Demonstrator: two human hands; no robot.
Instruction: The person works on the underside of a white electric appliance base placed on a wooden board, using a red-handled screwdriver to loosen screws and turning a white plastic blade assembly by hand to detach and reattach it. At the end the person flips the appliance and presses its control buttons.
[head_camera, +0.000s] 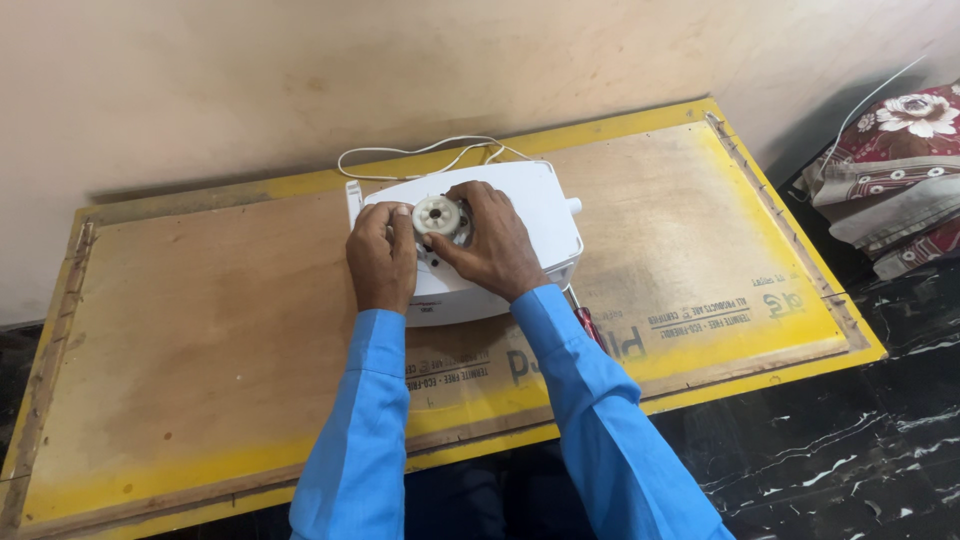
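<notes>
Head cam: both hands, left hand (380, 255) and right hand (492, 245), pinch the small toothed coupler (437, 214) atop the white appliance base (540, 215). Looks like rigid, light plastic; grip its rim.

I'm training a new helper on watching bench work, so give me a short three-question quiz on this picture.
1. True or false: both hands touch the white round part on top of the white appliance.
2. Where does the red-handled screwdriver lie? A) right of the right sleeve B) by the wall C) on the floor
3. What trails from the appliance toward the wall?

Key: 1 true; 2 A; 3 a white cord.
</notes>
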